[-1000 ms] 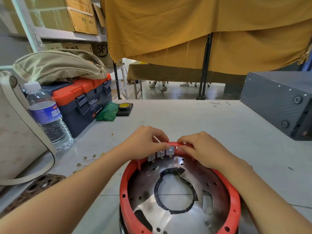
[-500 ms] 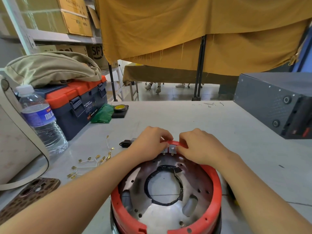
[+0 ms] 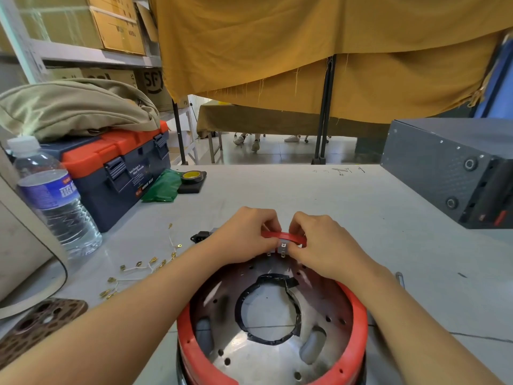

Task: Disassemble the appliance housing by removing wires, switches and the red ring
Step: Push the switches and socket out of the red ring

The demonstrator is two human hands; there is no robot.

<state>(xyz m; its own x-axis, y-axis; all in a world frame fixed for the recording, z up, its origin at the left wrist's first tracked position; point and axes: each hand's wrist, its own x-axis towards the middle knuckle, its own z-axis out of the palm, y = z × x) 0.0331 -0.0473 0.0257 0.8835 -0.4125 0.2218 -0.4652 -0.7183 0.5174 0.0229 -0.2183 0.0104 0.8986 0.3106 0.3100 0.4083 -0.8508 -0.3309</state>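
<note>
Both hands work at the far edge of the appliance housing (image 3: pixel 272 343): the left hand (image 3: pixel 247 232) and right hand (image 3: pixel 319 240) each curl their fingers onto the red ring (image 3: pixel 358 323) where a switch (image 3: pixel 283 247) with bare metal tabs sits in it. Whether they pinch the switch body or only the rim is hard to tell, since the knuckles hide the contact. If they pull unevenly, the switch could jam in its slot or its tabs bend. The sharp metal edge just below could nick a finger. Loose wires (image 3: pixel 138 270) lie on the table (image 3: pixel 361 218) to the left, already off.
</note>
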